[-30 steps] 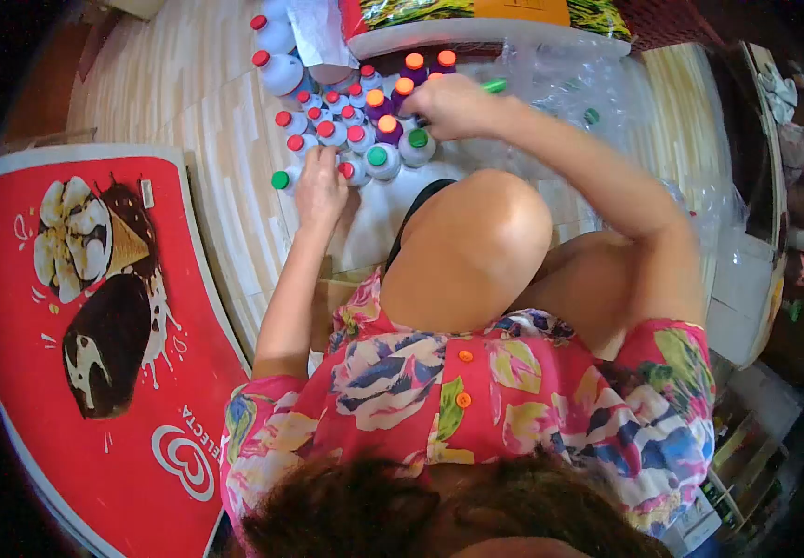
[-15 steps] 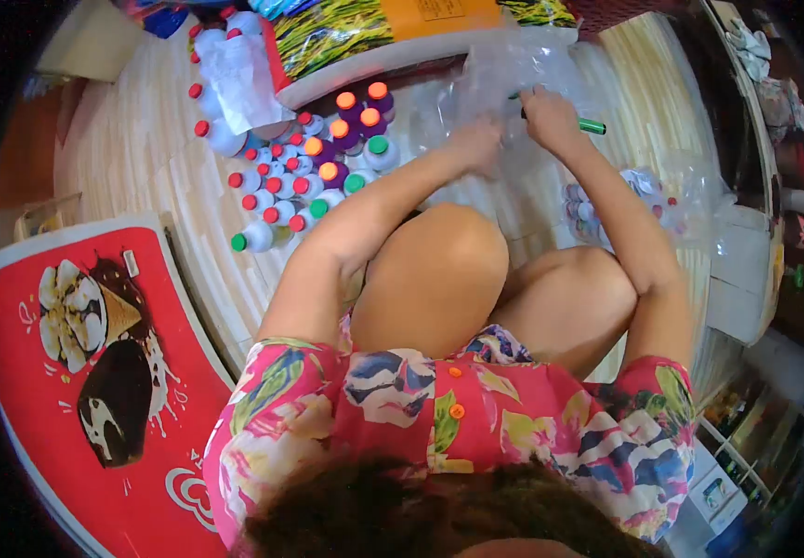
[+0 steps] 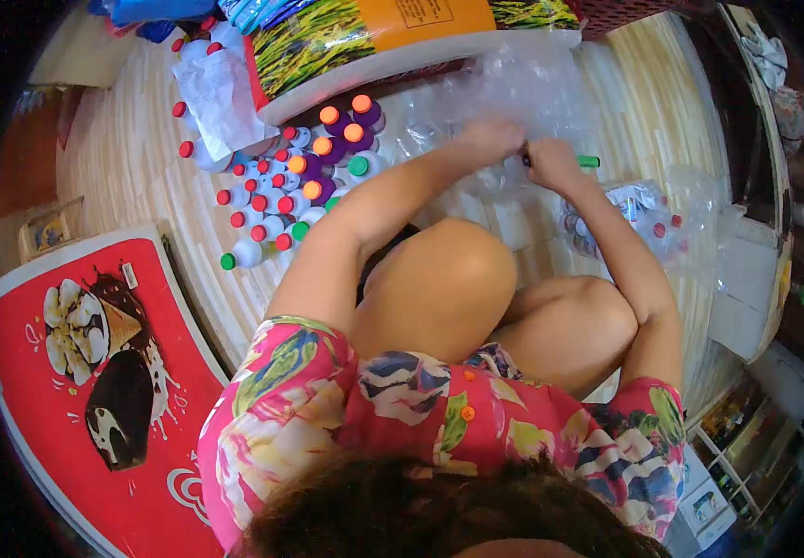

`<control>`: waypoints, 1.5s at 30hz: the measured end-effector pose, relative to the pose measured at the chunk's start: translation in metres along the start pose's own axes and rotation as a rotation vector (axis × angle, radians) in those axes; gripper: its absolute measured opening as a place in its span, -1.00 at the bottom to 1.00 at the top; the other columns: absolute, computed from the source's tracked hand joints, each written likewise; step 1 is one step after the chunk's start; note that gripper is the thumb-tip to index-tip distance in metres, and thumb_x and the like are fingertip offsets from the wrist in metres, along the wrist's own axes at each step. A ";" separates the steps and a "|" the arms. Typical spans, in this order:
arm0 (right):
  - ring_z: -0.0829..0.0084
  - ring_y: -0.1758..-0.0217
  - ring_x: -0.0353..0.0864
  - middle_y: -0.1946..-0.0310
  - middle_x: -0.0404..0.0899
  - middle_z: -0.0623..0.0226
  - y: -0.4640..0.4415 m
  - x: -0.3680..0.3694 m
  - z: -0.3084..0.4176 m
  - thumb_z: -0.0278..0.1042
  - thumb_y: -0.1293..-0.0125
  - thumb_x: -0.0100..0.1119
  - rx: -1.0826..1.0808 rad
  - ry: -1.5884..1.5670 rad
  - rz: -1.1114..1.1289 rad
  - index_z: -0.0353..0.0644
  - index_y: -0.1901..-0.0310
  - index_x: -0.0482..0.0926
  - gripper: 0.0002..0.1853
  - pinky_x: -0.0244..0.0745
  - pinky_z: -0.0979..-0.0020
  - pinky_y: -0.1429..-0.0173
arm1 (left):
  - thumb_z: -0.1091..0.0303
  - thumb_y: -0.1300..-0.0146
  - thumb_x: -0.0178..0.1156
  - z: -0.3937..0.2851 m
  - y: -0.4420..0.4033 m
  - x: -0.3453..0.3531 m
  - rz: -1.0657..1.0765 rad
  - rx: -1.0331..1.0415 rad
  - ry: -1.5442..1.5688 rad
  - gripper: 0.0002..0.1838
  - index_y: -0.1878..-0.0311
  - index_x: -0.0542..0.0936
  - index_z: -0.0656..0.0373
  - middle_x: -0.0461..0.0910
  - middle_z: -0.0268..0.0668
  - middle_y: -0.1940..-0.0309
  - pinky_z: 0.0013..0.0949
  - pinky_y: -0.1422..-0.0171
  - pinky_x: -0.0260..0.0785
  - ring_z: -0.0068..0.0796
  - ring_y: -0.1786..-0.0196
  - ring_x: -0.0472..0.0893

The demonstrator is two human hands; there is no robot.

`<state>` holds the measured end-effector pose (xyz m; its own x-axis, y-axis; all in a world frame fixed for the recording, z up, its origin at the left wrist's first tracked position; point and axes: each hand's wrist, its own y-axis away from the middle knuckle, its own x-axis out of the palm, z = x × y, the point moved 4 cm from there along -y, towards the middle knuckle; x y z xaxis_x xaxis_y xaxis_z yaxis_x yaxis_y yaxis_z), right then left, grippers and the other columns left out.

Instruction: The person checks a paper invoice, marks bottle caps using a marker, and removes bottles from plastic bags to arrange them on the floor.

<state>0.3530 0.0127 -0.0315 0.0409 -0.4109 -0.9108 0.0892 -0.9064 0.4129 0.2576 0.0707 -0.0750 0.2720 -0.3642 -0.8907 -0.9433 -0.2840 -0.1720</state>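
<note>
Side by side over the floor beyond my knees, both hands are at the near edge of some crumpled clear plastic [image 3: 537,88]. My left hand [image 3: 495,141], slightly blurred, has its fingers closed on the plastic. A green marker [image 3: 588,162] sticks out to the right from my closed right hand [image 3: 552,166], which also touches the plastic. Left of my left forearm stand several small white bottles with red caps [image 3: 260,203], purple bottles with orange caps [image 3: 354,133] and bottles with green caps [image 3: 358,166].
A wrapped pack of bottles [image 3: 630,216] lies to the right, beside more clear plastic. Behind the bottles are a large printed sack [image 3: 318,46] and a white crumpled bag [image 3: 219,98]. A red ice-cream freezer lid [image 3: 26,316] fills the left side; shelves [image 3: 746,446] stand at lower right.
My left hand has moved from the bottles across to the plastic. My right hand, with the marker, has left the purple bottles and come beside it. The view has shifted.
</note>
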 end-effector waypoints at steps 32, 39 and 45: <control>0.09 0.29 0.61 0.39 0.62 0.09 0.118 -0.025 -0.028 -0.28 0.27 0.34 0.151 -0.142 -0.009 -0.10 0.28 0.65 -0.62 0.48 0.15 0.18 | 0.22 -0.08 0.28 -0.150 0.076 -0.307 -0.519 0.352 0.260 -0.71 0.23 0.50 0.19 0.47 -0.18 0.47 -0.30 0.33 0.37 -0.25 0.44 0.51; 0.16 0.29 0.61 0.41 0.61 0.08 0.186 -0.059 -0.022 -0.31 0.31 0.29 0.362 -0.261 -0.001 -0.22 0.25 0.62 -0.56 0.47 0.26 0.22 | 0.37 -0.06 0.27 -0.094 0.098 -0.338 -0.421 -0.054 0.265 -0.76 0.24 0.49 0.25 0.47 -0.35 0.43 -0.52 0.33 0.29 -0.57 0.33 0.43; 0.36 0.40 0.61 0.50 0.58 0.12 0.215 -0.141 -0.002 -0.38 0.28 0.26 0.438 -0.544 -0.034 -0.33 0.28 0.60 -0.60 0.46 0.38 0.29 | 0.19 -0.07 0.20 0.012 0.093 -0.190 -0.234 -0.149 -0.069 -0.65 0.20 0.43 0.24 0.53 0.01 0.36 -0.07 0.19 0.38 0.05 0.24 0.53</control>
<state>0.3686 -0.1245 0.1856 -0.4688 -0.2691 -0.8413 -0.3326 -0.8286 0.4504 0.1160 0.1243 0.0736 0.4610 -0.2134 -0.8613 -0.8165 -0.4823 -0.3175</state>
